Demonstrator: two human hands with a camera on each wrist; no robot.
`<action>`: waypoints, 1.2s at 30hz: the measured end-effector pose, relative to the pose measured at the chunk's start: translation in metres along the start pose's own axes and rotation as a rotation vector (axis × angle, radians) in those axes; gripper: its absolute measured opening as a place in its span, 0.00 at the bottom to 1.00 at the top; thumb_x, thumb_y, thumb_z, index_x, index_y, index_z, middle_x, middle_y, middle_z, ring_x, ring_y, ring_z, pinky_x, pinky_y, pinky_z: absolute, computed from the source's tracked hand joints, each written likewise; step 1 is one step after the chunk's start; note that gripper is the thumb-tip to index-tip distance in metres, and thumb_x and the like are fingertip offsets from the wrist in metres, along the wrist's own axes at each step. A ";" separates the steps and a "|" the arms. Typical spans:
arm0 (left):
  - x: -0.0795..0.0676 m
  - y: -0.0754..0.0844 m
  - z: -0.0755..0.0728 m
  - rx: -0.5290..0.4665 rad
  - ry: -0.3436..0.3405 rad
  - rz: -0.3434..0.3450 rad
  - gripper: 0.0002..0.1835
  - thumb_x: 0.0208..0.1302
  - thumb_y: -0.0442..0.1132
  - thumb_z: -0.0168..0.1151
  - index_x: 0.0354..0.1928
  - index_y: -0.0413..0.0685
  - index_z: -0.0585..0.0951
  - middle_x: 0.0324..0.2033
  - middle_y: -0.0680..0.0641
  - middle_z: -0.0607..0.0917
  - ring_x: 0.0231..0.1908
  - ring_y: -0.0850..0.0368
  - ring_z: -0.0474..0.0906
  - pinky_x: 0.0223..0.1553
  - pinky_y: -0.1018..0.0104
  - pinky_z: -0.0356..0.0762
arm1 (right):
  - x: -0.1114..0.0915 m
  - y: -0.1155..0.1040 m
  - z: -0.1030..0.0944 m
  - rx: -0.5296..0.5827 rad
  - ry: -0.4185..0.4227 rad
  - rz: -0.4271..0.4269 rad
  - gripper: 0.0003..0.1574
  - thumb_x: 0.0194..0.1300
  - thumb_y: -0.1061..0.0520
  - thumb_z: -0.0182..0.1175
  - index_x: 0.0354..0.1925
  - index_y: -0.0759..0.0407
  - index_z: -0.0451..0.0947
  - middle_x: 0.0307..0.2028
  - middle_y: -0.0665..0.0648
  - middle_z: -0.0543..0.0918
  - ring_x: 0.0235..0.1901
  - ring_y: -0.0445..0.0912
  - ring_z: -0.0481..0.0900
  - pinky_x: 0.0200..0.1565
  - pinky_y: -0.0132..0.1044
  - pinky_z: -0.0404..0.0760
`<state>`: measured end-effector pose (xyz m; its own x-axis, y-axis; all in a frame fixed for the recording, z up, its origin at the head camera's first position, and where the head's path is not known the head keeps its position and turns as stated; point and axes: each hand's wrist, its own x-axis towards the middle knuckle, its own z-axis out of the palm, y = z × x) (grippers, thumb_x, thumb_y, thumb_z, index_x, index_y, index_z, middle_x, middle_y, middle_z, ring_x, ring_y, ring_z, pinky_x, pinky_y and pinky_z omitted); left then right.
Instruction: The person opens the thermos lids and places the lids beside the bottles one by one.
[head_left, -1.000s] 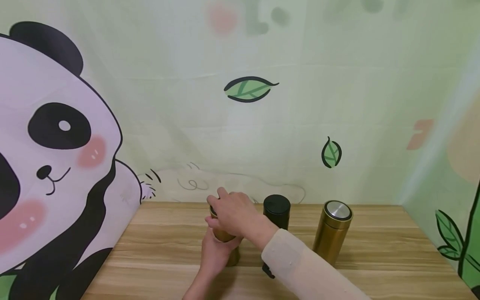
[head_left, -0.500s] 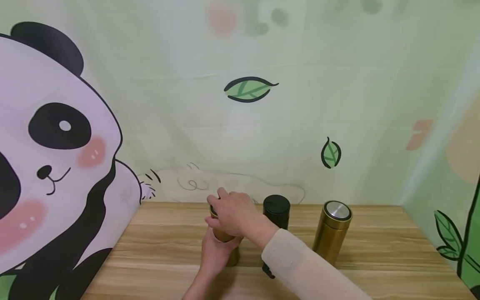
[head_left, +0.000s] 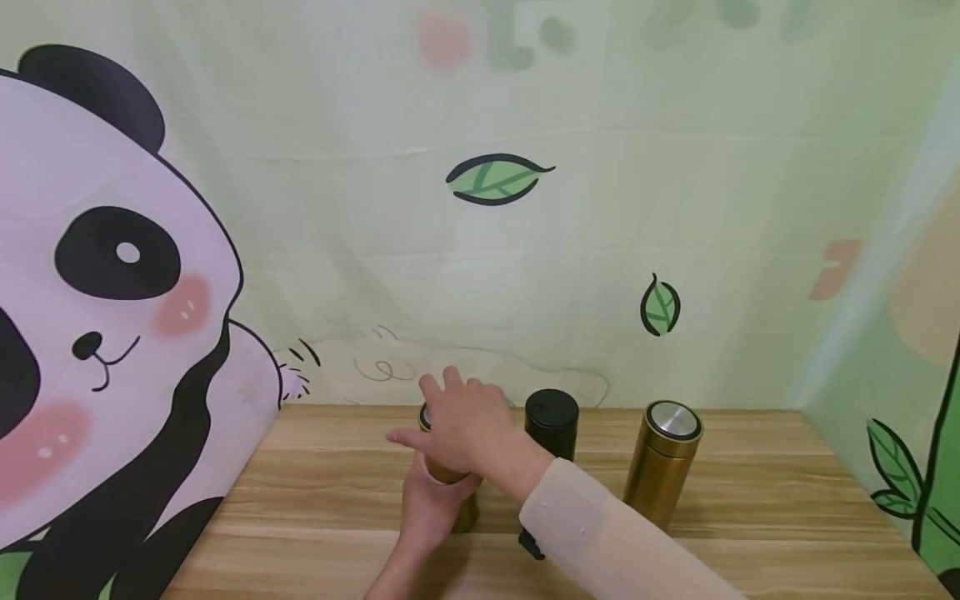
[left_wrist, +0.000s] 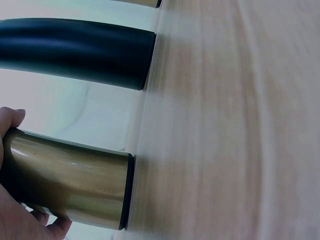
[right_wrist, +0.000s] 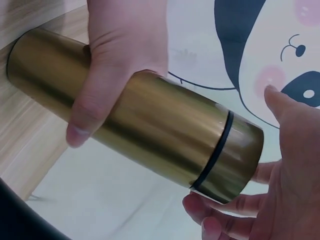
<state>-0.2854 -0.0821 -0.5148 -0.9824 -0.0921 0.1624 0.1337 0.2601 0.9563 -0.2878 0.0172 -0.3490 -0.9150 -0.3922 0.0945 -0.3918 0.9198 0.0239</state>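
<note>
A gold thermos flask (right_wrist: 150, 120) stands upright on the table, with a black band between its body and its lid (right_wrist: 237, 155). My left hand (head_left: 435, 504) grips it round the middle, the thumb (right_wrist: 92, 107) across the front in the right wrist view. Above, my right hand (head_left: 468, 425) is over the lid with its thumb stuck out to the left, clear of the metal. Several of its fingers (right_wrist: 245, 205) lie behind and beside the lid, loosely bent; whether they touch it I cannot tell. In the head view this hand hides most of the lid.
A black flask (head_left: 551, 417) stands just right of the hands, partly behind the right forearm. Below it a small black piece (head_left: 531, 546) shows beside the sleeve (head_left: 592, 517). Farther right stands another gold flask (head_left: 663, 467). A panda-print cloth (head_left: 360, 250) hangs behind the wooden table (head_left: 772, 500).
My right hand has loosened on the lid: its thumb has swung out to the left and its fingers have lifted and straightened a little. The left hand and the flasks stay put.
</note>
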 end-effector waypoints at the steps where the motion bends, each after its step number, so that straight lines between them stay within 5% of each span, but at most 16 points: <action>1: 0.000 0.000 0.000 0.005 0.001 0.001 0.39 0.55 0.50 0.80 0.65 0.51 0.72 0.49 0.47 0.87 0.45 0.54 0.83 0.46 0.60 0.81 | 0.000 0.000 -0.001 0.011 0.005 0.009 0.59 0.64 0.11 0.37 0.75 0.47 0.64 0.64 0.57 0.77 0.44 0.55 0.86 0.41 0.48 0.85; 10: 0.001 -0.001 0.001 0.001 0.004 0.031 0.38 0.54 0.48 0.81 0.64 0.50 0.72 0.48 0.47 0.87 0.43 0.54 0.84 0.46 0.59 0.81 | -0.002 -0.003 -0.006 0.016 0.021 0.044 0.57 0.66 0.13 0.39 0.68 0.52 0.72 0.52 0.58 0.83 0.37 0.52 0.85 0.35 0.43 0.84; 21: 0.001 0.000 0.001 -0.040 0.011 -0.005 0.36 0.53 0.45 0.81 0.61 0.47 0.72 0.47 0.45 0.86 0.43 0.53 0.82 0.47 0.58 0.80 | -0.001 -0.002 0.000 -0.024 0.059 -0.009 0.35 0.71 0.28 0.57 0.50 0.58 0.79 0.38 0.57 0.80 0.29 0.48 0.81 0.32 0.36 0.83; 36: 0.002 0.000 0.000 -0.030 -0.009 -0.022 0.38 0.55 0.50 0.80 0.64 0.50 0.71 0.50 0.45 0.84 0.46 0.52 0.81 0.48 0.58 0.79 | 0.001 0.001 -0.001 -0.012 0.032 -0.065 0.33 0.71 0.31 0.59 0.54 0.57 0.79 0.41 0.57 0.80 0.31 0.47 0.81 0.33 0.34 0.83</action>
<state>-0.2875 -0.0822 -0.5146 -0.9863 -0.0887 0.1390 0.1157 0.2290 0.9665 -0.2893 0.0181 -0.3480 -0.8842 -0.4504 0.1241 -0.4487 0.8927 0.0429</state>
